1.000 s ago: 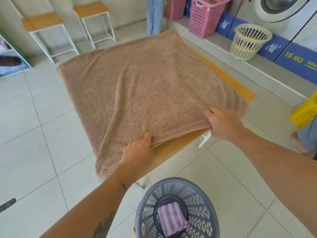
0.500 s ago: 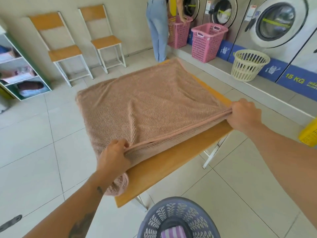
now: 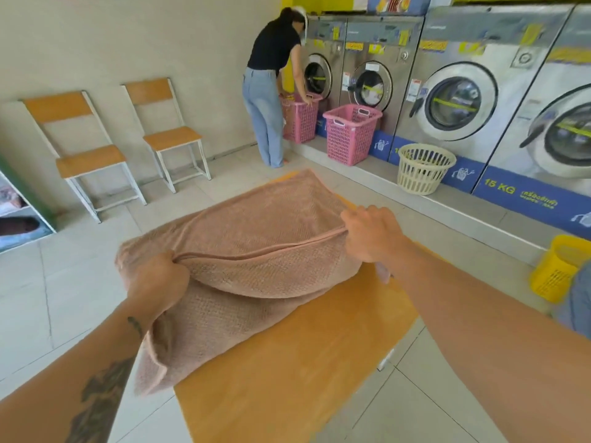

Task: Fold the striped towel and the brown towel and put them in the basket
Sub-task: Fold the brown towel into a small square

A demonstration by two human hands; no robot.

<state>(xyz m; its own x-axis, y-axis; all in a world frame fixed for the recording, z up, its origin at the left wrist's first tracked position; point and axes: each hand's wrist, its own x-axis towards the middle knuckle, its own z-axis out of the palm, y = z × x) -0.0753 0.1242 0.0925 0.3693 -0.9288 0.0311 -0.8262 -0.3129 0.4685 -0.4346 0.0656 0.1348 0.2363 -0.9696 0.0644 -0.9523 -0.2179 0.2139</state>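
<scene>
Left hand (image 3: 156, 279) fisted round one end of the lifted hem, right hand (image 3: 371, 235) pinching the other end, knuckles up. Both grip the brown towel (image 3: 256, 225); neither hand is free. I read the held hem as a line running from the left hand toward 2 o'clock to the right hand. That's the towel's long axis for this fold. The bulk of the cloth lies beyond the hem toward 12 o'clock, flat on the orange table (image 3: 303, 362), with its far end near the table's far edge. A slack tail hangs under the left wrist toward 7 o'clock, off the table's left side. The left hand is nearer me and lower, while the right reaches farther out and sits higher, so the hem is tilted, not level. Both forearms come in from the bottom corners, nearly straight, left at 8 o'clock, right at 4. My call: mid-fold, and the hem needs carrying toward 12 o'clock onto the far end, with the left side lifted to match. The slack tail may drag. The target basket and the striped towel are not in view; can't place them.
</scene>
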